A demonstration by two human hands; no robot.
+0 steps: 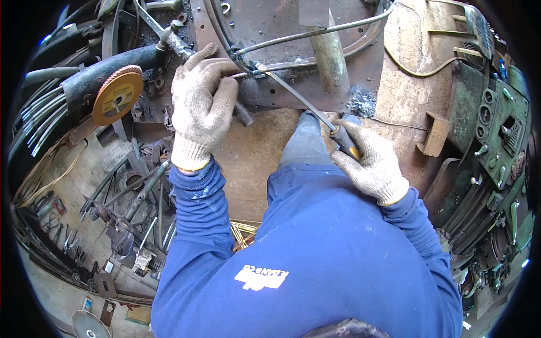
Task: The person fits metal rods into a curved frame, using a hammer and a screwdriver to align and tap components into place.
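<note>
My left hand (205, 107), in a knitted work glove, is closed at the corner of a bent metal rod frame (315, 34). Its thumb and forefinger close on the rod end there; the palm side is hidden. My right hand (372, 160), gloved too, grips the dark and yellow handle of a slim steel tool that looks like a file (301, 100). The shaft slants up to the left, and its tip rests at the frame's joint beside my left fingers. A dark pipe end (243, 114) sticks out below my left hand.
A steel plate work table (282, 97) bears the frame and an upright-looking grey pipe (331, 62). To the left, an orange grinding disc (117, 96) stands by a thick curved tube and several rods. A wooden block (434, 135) and green machine (501, 135) are right. Scrap metal crowds the lower left floor.
</note>
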